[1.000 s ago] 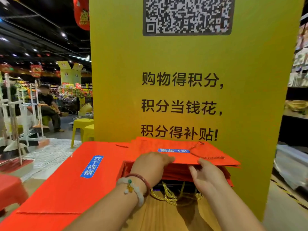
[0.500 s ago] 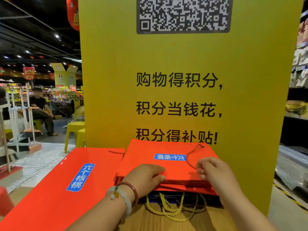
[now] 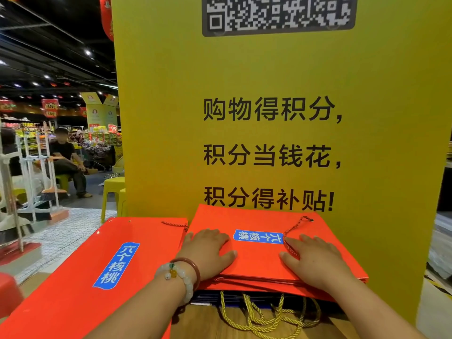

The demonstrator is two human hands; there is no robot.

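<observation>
A stack of flat red paper gift bags (image 3: 259,260) with a blue label lies on a wooden table against a yellow pillar. My left hand (image 3: 208,250), with bead bracelets at the wrist, presses flat on the left part of the top bag. My right hand (image 3: 315,258) lies flat on its right part, over the red cord handle (image 3: 291,238). Dark bags with gold cord handles (image 3: 266,314) sit under the red stack. A second red bag stack (image 3: 97,277) lies to the left.
The yellow pillar (image 3: 269,94) with black text and a QR code stands directly behind the bags. The wooden tabletop (image 3: 203,324) shows in front. On the left are yellow stools (image 3: 112,192), broom racks (image 3: 31,179) and a seated person (image 3: 68,160).
The top bags were lowered flat onto the stack. Both hands moved from gripping the stack's front edge to lying flat on top of it.
</observation>
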